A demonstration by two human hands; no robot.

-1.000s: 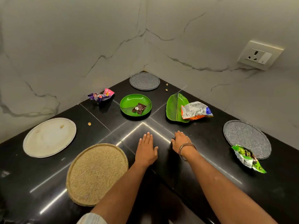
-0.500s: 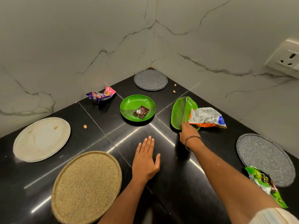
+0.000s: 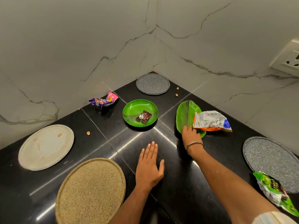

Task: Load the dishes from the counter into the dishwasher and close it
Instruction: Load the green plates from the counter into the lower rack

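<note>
On the black corner counter [image 3: 181, 180] lie several plates: a green leaf-shaped plate [image 3: 184, 115], a round green plate [image 3: 134, 109], a grey speckled plate [image 3: 152, 84] in the corner, a larger grey one [image 3: 271, 160] at the right, a white plate [image 3: 46, 146] and a tan speckled plate [image 3: 90, 191] at the left. My right hand [image 3: 191, 136] curls its fingers over the leaf plate's near edge, beside a silver and orange snack wrapper [image 3: 210, 121] lying on it. My left hand [image 3: 149, 165] rests flat on the counter, fingers straight. No dishwasher is in view.
A brown chocolate wrapper [image 3: 143, 117] lies in the round green plate. A purple and pink wrapper [image 3: 103, 100] sits by the left wall, and a green snack packet [image 3: 275, 193] overlaps the right grey plate. Small crumbs [image 3: 88, 133] dot the counter. A wall socket [image 3: 289, 60] is at the right.
My right hand has moved forward from the bare counter to the leaf plate's near edge and curled onto it. My left hand has stayed flat. The view has shifted closer.
</note>
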